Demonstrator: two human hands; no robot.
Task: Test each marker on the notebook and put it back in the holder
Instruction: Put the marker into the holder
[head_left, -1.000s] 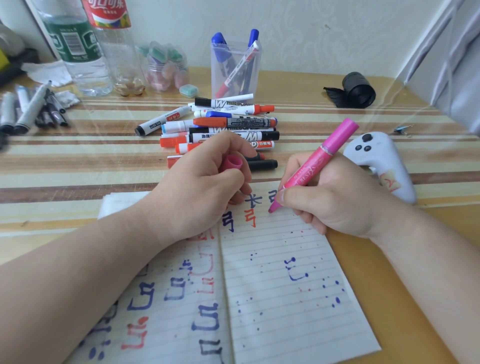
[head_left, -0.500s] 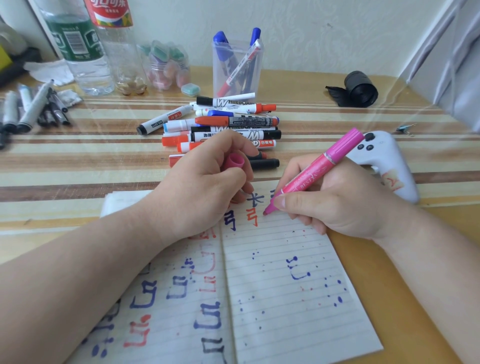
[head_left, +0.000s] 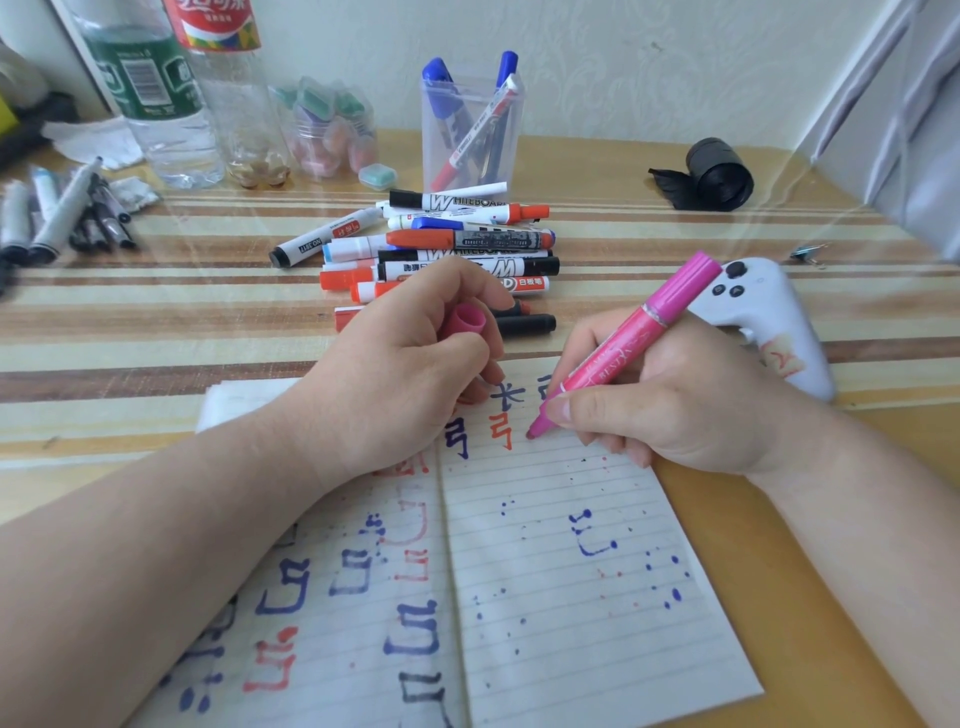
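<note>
Pink marker (head_left: 623, 353) is sitting clamped between the curled fingers and thumb of the right hand (head_left: 675, 410), its tip touching the top of the notebook's (head_left: 571, 613) right page, just beside red and blue test marks. The left hand (head_left: 395, 374) is resting on the left page, fingers curled around the pink cap (head_left: 467, 322). The clear holder (head_left: 470, 135) is standing near the table's (head_left: 156, 322) far edge, behind a pile of loose markers (head_left: 457, 244).

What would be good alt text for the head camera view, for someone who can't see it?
A right hand holds a pink marker tip-down on an open lined notebook already marked blue and red, while the left hand holds its pink cap. Behind lie loose markers and a clear holder with a few inside.
</note>
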